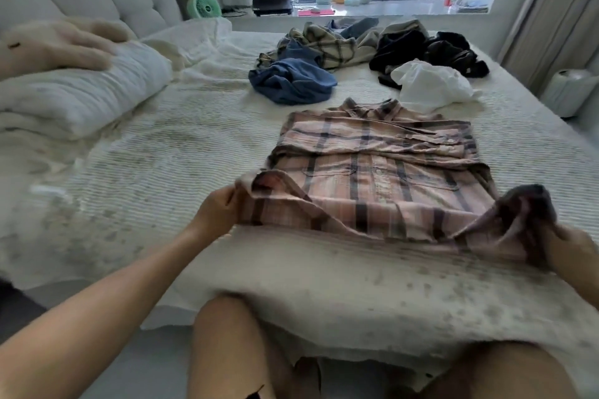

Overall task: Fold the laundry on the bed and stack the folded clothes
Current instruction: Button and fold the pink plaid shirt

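Head view: pink plaid shirt (376, 168) lies flat mid-bed (162, 172), sleeves already folded in, hem end lifted. Left hand (217, 209) pinches the hem corner at 9 o'clock of the shirt; right hand (564, 246) grips the bunched corner at 4 o'clock. Judged early: no folded stack visible. Unfolded at 12: blue garment (291, 81), plaid pile (327, 42), dark clothes (428, 52), white garment (431, 84).

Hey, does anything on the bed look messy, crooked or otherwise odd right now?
Nothing looks damaged or spilled. The pink plaid shirt lies spread out, with its near corners held by the left hand and right hand. Behind it, the blue garment, white garment and dark clothes lie crumpled and unfolded.
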